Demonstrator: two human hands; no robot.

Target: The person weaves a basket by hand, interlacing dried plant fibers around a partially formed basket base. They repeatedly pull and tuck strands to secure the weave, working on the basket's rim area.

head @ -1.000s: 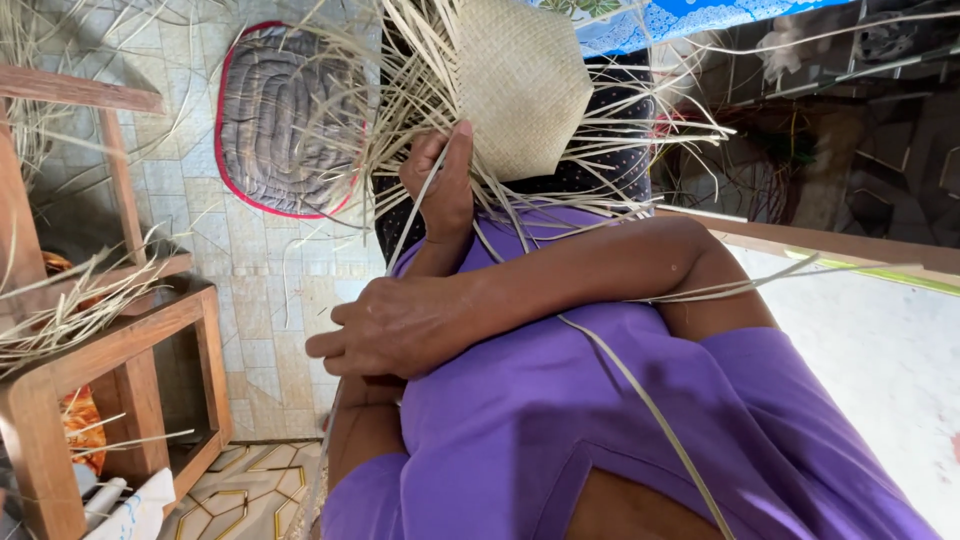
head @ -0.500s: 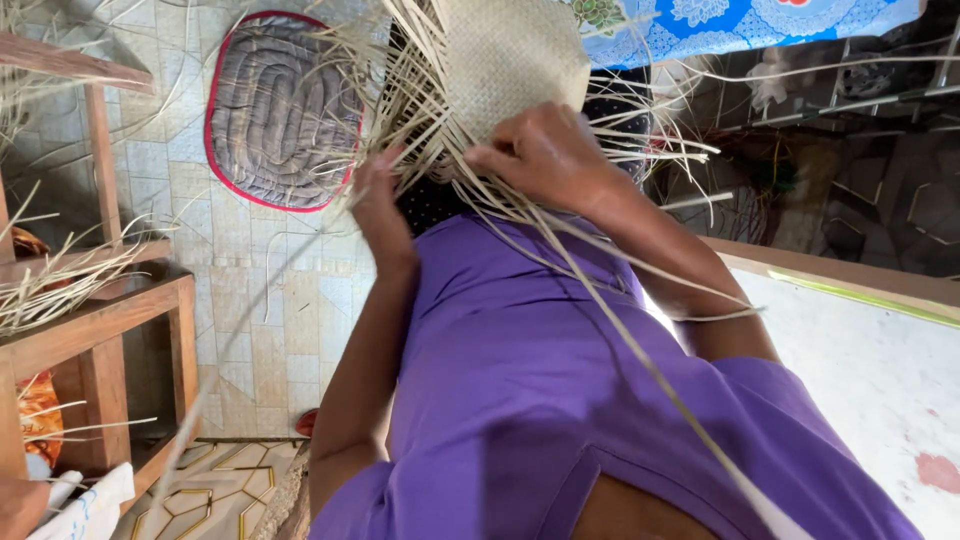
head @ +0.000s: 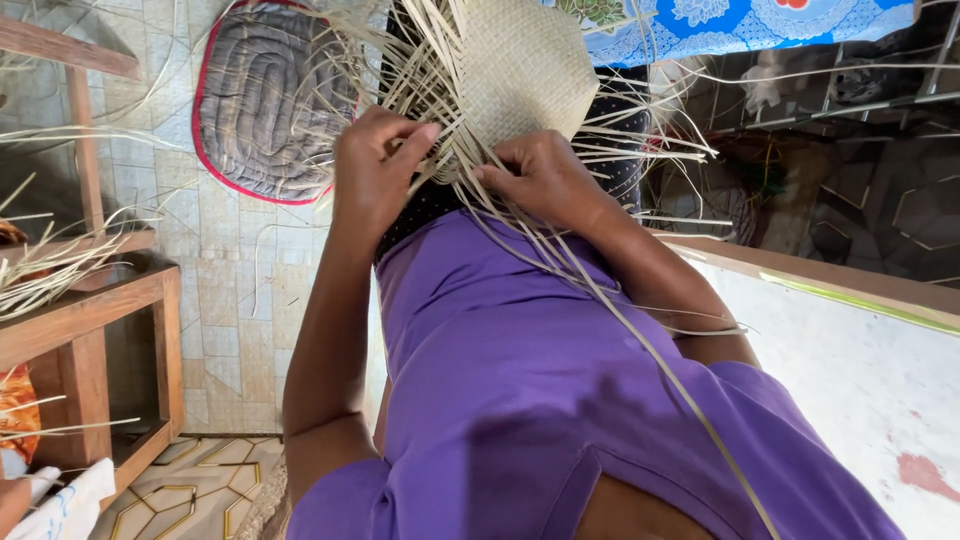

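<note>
Left hand: fingers curled and pressed together, thumb tip out toward 3 o'clock, pinching a bunch of loose straw strips at the lower left edge of the woven mat. Right hand: fingers bent and close, tips pressed into the strips just under the mat's bottom edge; which single strip it nips cannot be told.

The mat sits at 12 o'clock from both hands, a tight pale weave with a pointed lower corner, unwoven strips fanning out all around it. One long strip trails from the hands toward 5 o'clock across the purple shirt.

Farther out, at 10 o'clock from the left hand, a grey quilted cushion with red piping lies on the tiled floor. At 8 o'clock, a wooden frame carries a sheaf of dry straw on its top rail; what lies inside the frame is mostly hidden, only a bit of orange shows. At 1 o'clock, a blue patterned cloth.
</note>
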